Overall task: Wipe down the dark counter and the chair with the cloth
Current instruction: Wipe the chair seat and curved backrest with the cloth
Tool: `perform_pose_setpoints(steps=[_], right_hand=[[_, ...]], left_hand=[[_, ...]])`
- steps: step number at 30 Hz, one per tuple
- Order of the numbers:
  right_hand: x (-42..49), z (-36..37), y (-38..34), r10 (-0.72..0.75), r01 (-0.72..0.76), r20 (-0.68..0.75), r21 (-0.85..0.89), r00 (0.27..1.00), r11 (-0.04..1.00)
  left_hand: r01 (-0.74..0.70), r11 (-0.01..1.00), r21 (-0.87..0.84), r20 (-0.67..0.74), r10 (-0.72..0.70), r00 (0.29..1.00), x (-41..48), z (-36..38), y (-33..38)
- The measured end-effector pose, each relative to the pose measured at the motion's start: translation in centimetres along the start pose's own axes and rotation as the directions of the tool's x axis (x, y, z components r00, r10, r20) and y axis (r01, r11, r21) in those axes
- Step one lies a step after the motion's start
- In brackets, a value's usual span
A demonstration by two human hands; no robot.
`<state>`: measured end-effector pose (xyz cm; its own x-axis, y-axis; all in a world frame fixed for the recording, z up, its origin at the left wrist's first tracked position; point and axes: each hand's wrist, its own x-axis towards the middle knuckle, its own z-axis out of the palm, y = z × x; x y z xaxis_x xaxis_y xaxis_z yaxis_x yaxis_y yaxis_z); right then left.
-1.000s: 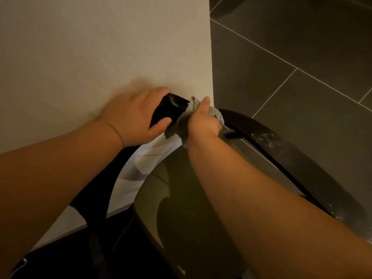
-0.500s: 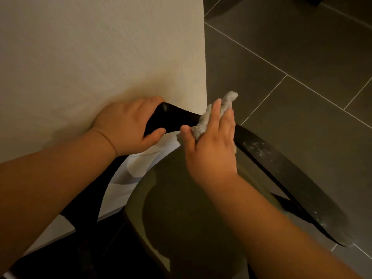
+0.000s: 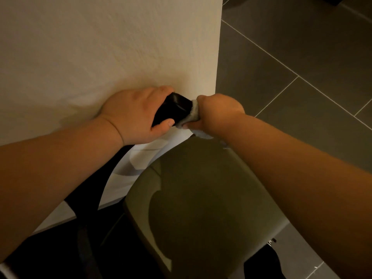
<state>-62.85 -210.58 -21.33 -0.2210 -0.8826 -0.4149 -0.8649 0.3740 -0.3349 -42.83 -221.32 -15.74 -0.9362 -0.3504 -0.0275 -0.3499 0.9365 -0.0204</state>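
A person's left hand [image 3: 134, 115] gripped the black top rail [image 3: 177, 105] of the chair [image 3: 201, 198] beside a wall [image 3: 100, 47], right hand [image 3: 218, 111] clenching the cloth [image 3: 192, 115] on the rail beside it; wiping that close, knuckles could scrape the wall or the cloth slip loose.

A pale, rough wall [image 3: 100, 47] stands just behind the left hand [image 3: 132, 115], its corner edge ending above the right hand [image 3: 217, 111]. Right of that hand, dark grey tiles [image 3: 302, 97] spread away, crossed by thin pale grout lines [image 3: 259, 48].
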Motion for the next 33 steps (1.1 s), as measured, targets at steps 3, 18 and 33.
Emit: perform_pose_setpoints(steps=[3, 18, 33], right_hand=[[-0.3, 0.3, 3.3, 0.086, -0.075, 0.123, -0.090, 0.989, 0.993], [-1.8, -0.8, 4.1, 0.044, -0.020, 0.188, -0.127, 0.981, 0.992], [-3.3, 0.4, 5.6, 0.130, -0.124, 0.083, -0.072, 0.988, 0.990]], left_hand=[[0.001, 1.000, -0.020, -0.007, -0.001, 1.000, 0.1, 0.1, 0.1], [0.072, 0.995, -0.068, -0.010, -0.073, 0.997, 0.0, 0.1, 0.2], [0.242, 0.968, -0.065, 0.029, -0.241, 0.970, 0.6, -0.4, 1.7]])
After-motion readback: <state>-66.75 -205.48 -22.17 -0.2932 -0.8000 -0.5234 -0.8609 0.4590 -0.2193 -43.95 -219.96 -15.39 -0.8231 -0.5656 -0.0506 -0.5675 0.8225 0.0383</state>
